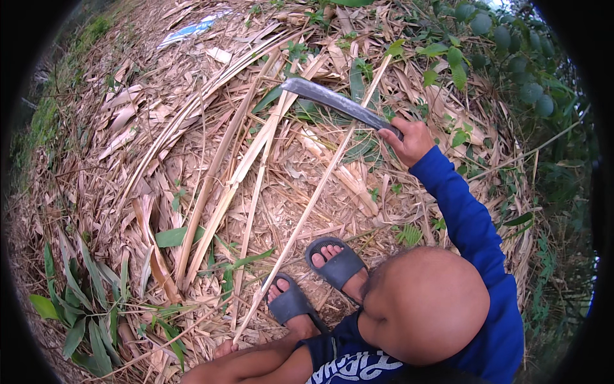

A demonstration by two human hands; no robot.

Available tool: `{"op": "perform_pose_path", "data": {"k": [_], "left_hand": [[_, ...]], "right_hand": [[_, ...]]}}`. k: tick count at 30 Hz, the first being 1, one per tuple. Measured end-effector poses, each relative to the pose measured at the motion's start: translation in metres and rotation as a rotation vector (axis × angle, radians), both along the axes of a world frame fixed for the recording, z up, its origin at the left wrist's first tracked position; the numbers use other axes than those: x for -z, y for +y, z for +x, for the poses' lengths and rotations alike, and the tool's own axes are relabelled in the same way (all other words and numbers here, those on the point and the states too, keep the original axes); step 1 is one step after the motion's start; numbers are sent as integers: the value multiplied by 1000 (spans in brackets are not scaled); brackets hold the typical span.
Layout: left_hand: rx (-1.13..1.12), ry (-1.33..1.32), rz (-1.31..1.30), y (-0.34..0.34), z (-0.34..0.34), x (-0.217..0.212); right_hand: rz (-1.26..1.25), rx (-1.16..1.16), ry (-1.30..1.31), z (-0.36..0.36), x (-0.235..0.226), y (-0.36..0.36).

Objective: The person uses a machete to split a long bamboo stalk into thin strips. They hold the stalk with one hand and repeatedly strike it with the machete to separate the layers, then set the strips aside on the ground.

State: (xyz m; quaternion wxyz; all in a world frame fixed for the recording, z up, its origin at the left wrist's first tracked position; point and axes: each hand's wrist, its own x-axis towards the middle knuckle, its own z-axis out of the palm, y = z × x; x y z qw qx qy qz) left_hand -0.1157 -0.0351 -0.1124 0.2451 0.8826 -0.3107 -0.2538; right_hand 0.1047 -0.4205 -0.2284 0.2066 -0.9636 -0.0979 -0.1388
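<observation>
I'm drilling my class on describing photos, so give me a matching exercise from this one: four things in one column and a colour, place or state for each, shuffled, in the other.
Things:
1. curved blade
2. sandals
3. sleeve
4. thin cane

Descriptions:
A. blue
B. pale straw colour, lying slantwise across the dry leaf litter
C. worn on the two feet
D. gripped in the right hand

Pairs: 1-D, 2-C, 3-A, 4-B
</observation>
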Motion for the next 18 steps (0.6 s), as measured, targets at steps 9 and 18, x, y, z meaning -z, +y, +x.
{"op": "perform_pose_path", "data": {"k": [9,18], "left_hand": [[-66,37,-34,5,-7,17],[-158,70,-86,2,-4,39]], "right_hand": [[38,-18,64,-8,-6,-6],[-49,-32,100,6,-4,-27]]}}
